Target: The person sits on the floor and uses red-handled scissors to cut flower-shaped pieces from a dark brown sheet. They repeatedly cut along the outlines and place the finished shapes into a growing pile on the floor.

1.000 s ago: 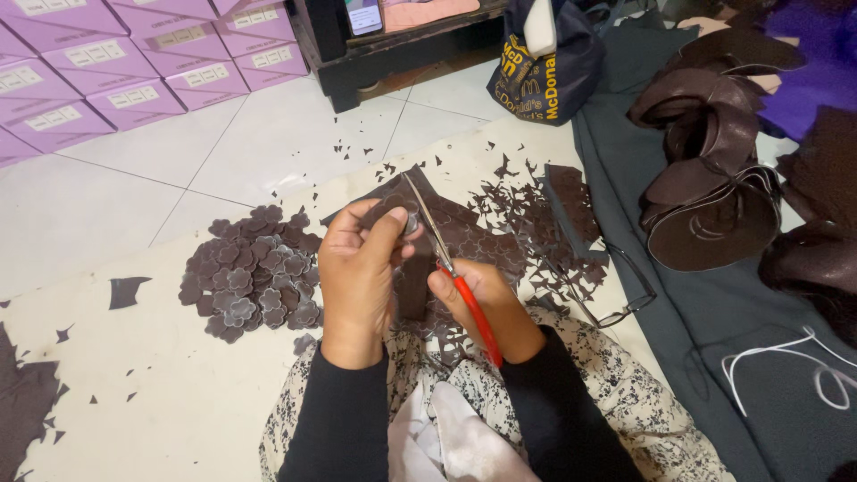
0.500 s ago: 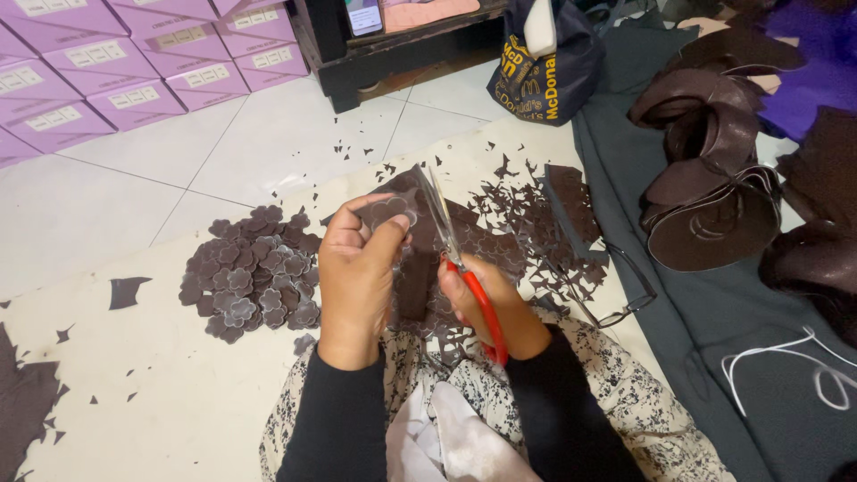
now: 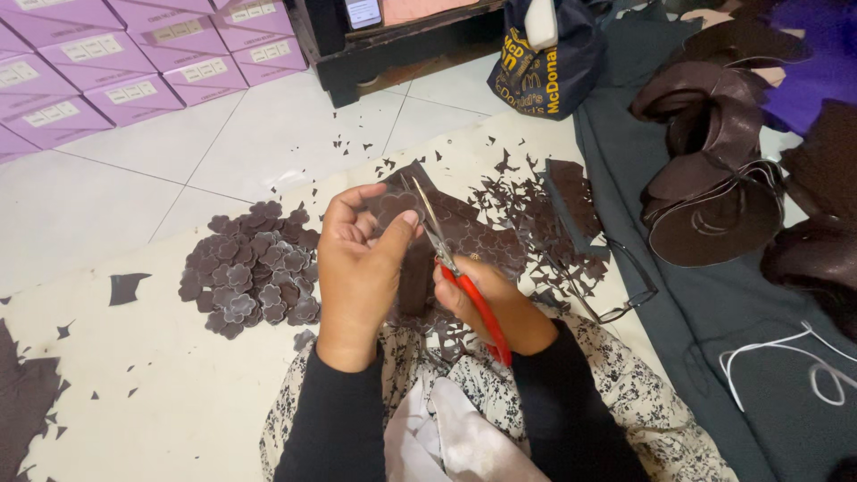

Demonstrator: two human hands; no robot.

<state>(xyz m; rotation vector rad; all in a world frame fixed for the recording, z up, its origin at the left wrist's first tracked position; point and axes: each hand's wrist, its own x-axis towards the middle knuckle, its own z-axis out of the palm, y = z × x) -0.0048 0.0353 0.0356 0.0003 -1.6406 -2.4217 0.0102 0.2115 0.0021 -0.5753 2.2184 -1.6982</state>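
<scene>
underfoot, pale tiled floor (image 3: 268,134); left hand (image 3: 357,268) pinches brown piece (image 3: 393,207), right hand (image 3: 491,303) grips scissors (image 3: 451,259).

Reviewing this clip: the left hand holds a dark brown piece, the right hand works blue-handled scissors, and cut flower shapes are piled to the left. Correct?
Not quite: the scissors in the right hand have red handles, as the head view shows. The rest stands.

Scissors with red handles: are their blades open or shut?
Nearly shut: the scissors' blades form one thin line beside the brown piece, no clear gap visible.
</scene>
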